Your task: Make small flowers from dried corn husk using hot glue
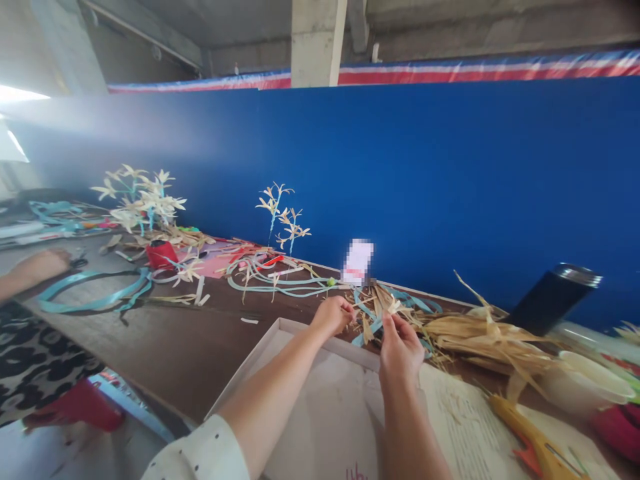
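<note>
My left hand (331, 315) is curled shut just past the far rim of a white shallow box (280, 360). What its fingers grip is too small to name. My right hand (400, 343) pinches a small dried-husk flower piece (391, 305) with pale petals and a light blue strip below it. Both hands hover close together over a scatter of husk scraps and blue strips (373, 303) on the brown table (185, 340).
Dried corn husks (480, 333) lie at right beside a dark tumbler (550, 300) and an orange glue gun (530, 440). Finished husk flowers (143, 200) and a smaller sprig (280, 217) stand by the blue wall. Another person's hand (40, 267) rests at left near blue ribbon (90, 293).
</note>
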